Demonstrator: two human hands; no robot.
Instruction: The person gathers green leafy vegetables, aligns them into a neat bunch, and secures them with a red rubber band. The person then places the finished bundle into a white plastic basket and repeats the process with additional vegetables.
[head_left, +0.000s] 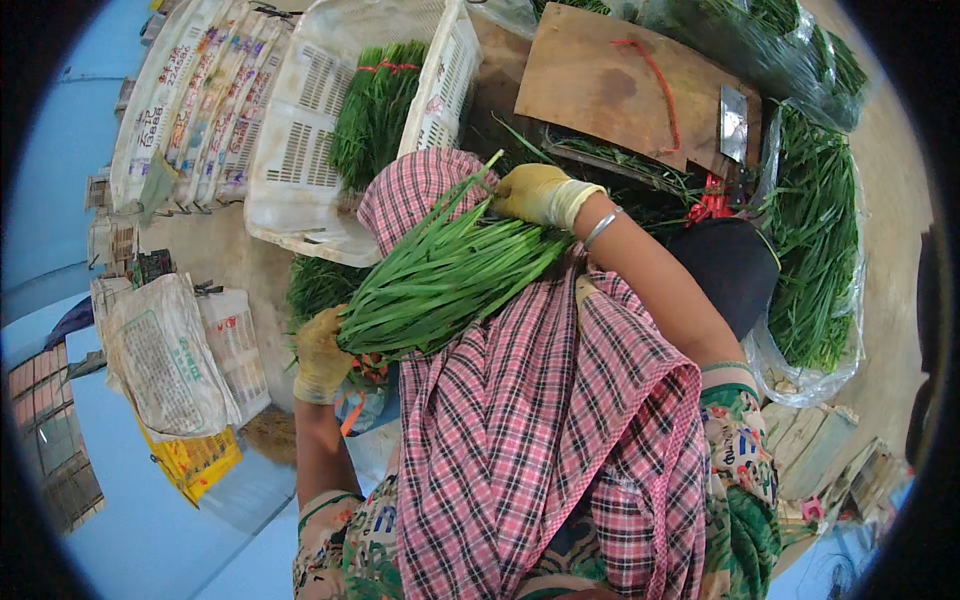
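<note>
A loose bunch of long green leaves, apparently garlic chives (450, 274), lies slantwise over the pink checked cloth (517, 420) on my lap. My left hand (324, 356), in a yellowish glove, closes around the lower left end of the bunch. Above its other side is my right hand (536, 195), gloved the same way and with fingers curled. A few leaves stick up past those fingertips; whether they are pinched is hidden.
A white plastic crate (270, 187) ahead holds a chive bundle (379, 112) tied in red. On a wooden board (592, 75) rest a red tie (660, 82) and a cleaver (733, 124). Bagged chives (814, 247) lie at right. Stacked crates (195, 105) stand at left.
</note>
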